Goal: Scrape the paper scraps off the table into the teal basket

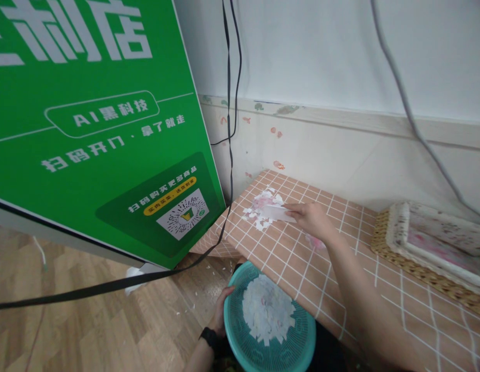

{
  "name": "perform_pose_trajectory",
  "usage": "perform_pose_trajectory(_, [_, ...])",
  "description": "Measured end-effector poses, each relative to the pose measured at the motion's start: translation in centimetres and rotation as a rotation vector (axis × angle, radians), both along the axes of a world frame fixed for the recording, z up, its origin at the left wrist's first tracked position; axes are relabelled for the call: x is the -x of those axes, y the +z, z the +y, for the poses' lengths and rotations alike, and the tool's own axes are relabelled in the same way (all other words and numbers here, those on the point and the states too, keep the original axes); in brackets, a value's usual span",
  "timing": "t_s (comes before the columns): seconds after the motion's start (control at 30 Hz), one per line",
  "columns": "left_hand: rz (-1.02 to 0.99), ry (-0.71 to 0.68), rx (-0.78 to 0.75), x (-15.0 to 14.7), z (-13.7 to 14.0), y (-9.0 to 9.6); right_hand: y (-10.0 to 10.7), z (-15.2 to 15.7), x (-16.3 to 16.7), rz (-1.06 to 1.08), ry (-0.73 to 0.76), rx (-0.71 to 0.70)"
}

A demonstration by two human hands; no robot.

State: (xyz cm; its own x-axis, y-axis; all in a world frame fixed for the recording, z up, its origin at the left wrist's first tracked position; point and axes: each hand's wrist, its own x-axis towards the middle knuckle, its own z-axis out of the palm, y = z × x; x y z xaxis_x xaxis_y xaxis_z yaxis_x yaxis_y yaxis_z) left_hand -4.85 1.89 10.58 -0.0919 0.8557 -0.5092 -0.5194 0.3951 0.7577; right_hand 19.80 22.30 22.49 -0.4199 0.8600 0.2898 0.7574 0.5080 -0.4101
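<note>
My right hand [311, 221] pinches a flat white card-like piece [278, 212] low over the table. The piece's far edge meets a small heap of white and pinkish paper scraps [263, 202] on the checked tablecloth [278, 253]. With my left hand [221, 310] I grip the left rim of a teal plastic basket [240, 345], just below the table's front edge. A mass of pale paper scraps [267, 309] covers much of the basket's bottom. A pink smudge-like bit [315, 242], too blurred to name, lies beneath my right wrist.
A large green sign panel [119, 134] stands close on the left. Black cables [229, 93] hang before the wall and cross low to the left. A lined wicker basket [395, 232] sits at the table's right. Small scraps dot the wooden floor [146, 320].
</note>
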Motion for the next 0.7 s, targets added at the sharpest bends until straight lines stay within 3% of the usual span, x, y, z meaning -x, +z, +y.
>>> perform_pose_trajectory(0.27, [0.119,-0.008,-0.026,0.0,-0.1,0.7,-0.3,0.1,0.1,-0.018,0.056,0.015])
perform_pose_trajectory(0.5, [0.23,-0.001,-0.048,-0.1,-0.2,1.4,-0.7,0.2,0.6,-0.025,-0.026,-0.042])
perform_pose_trajectory(0.7, [0.317,0.014,-0.076,-0.1,-0.1,1.9,-0.6,0.0,1.0,-0.093,0.007,-0.072])
